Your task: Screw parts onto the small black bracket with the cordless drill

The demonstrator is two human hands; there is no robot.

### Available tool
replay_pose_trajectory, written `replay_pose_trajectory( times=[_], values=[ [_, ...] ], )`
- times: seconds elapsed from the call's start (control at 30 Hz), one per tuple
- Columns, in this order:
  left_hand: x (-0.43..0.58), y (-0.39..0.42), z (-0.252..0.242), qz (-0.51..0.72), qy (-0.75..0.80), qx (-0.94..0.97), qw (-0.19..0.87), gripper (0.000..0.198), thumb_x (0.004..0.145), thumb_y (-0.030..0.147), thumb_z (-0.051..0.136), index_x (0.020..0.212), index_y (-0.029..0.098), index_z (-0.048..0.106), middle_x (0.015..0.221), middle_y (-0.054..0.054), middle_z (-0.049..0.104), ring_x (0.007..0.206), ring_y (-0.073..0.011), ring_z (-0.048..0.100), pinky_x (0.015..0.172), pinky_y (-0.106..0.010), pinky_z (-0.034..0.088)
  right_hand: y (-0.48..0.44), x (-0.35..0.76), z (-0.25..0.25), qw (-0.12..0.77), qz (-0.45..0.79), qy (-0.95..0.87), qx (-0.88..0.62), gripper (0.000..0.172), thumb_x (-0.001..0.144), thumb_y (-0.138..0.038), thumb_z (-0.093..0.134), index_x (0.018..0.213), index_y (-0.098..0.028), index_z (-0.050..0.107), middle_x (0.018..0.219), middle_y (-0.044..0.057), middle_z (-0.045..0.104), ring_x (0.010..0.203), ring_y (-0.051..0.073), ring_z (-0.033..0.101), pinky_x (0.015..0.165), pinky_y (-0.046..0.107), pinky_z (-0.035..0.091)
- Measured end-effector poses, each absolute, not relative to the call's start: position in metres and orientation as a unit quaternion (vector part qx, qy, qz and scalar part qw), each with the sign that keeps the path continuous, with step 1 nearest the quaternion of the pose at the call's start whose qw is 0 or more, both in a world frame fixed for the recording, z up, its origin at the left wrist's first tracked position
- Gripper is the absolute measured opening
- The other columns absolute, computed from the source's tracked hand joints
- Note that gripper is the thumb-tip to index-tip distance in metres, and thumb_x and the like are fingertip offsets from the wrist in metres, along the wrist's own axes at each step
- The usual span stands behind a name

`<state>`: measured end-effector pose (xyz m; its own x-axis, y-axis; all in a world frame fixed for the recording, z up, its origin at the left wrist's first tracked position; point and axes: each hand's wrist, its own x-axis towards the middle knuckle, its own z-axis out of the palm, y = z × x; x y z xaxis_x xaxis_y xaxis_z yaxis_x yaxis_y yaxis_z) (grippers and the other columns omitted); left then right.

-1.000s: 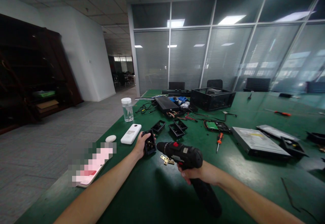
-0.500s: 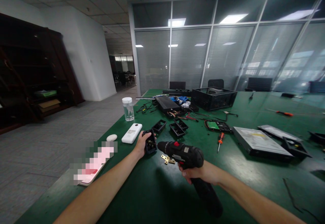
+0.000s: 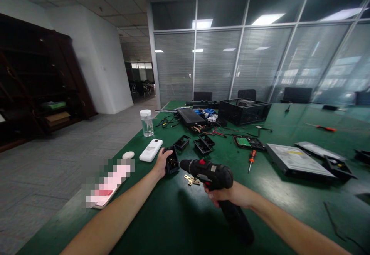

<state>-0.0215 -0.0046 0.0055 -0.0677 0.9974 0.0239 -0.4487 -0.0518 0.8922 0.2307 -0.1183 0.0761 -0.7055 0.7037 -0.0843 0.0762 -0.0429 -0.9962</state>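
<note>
My left hand (image 3: 162, 163) is closed around a small black plastic box (image 3: 172, 161), its open side facing the drill, with bits of brass colour inside. In my right hand (image 3: 224, 195) is a black cordless drill (image 3: 212, 173), gripped by its handle. The drill's nose points left at the box; whether its bit touches the box I cannot tell. Below the nose, several brass-coloured metal plates (image 3: 192, 180) lie on the green table (image 3: 162, 224). Beyond my left hand sit more black plastic boxes like the held one, including one box (image 3: 182, 142) on its own.
On the left are a white power bank (image 3: 150, 150), a clear jar (image 3: 147, 124) and a pink phone-like item (image 3: 111, 187), partly blurred out. An orange screwdriver (image 3: 252, 160), a metal drive (image 3: 299, 162) and a circuit board (image 3: 248, 143) lie right. A black case frame (image 3: 244, 112) stands behind.
The view has shifted very slightly. Both hands keep their hold on the box and the drill, with the drill in nearly the same position relative to the box.
</note>
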Motion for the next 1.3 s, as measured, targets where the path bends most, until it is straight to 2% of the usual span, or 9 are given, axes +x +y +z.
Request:
replay_pose_trajectory(
  times=[0.4,0.97,1.3],
  values=[
    [-0.022,-0.007,0.006,0.631,0.388,0.340,0.579,0.030,0.061,0.023,0.062,0.086,0.020,0.045,0.064,0.003,0.052,0.054,-0.0130,0.054,0.052,-0.027,0.045,-0.117,0.232,0.073,0.243,0.660,-0.650,-0.287,0.026,0.065,-0.028,0.066,0.083,-0.014,0.054,0.070,-0.002,0.048,0.055,0.009,0.048,0.053,0.024,0.039],
    [-0.022,-0.003,0.003,0.638,0.385,0.338,0.575,0.026,0.060,0.021,0.060,0.082,0.020,0.045,0.060,0.004,0.050,0.050,-0.0112,0.051,0.049,-0.024,0.043,-0.113,0.234,0.066,0.237,0.660,-0.652,-0.287,0.025,0.067,-0.025,0.065,0.086,-0.014,0.055,0.069,-0.002,0.050,0.056,0.010,0.050,0.054,0.024,0.041],
    [-0.019,-0.008,0.010,0.649,0.349,0.316,0.598,0.031,0.063,0.035,0.066,0.083,0.019,0.050,0.066,0.001,0.056,0.058,-0.0138,0.057,0.056,-0.027,0.046,-0.117,0.233,0.072,0.234,0.655,-0.655,-0.295,0.026,0.066,-0.029,0.066,0.083,-0.014,0.054,0.068,-0.002,0.050,0.055,0.010,0.049,0.053,0.024,0.039]
  ],
)
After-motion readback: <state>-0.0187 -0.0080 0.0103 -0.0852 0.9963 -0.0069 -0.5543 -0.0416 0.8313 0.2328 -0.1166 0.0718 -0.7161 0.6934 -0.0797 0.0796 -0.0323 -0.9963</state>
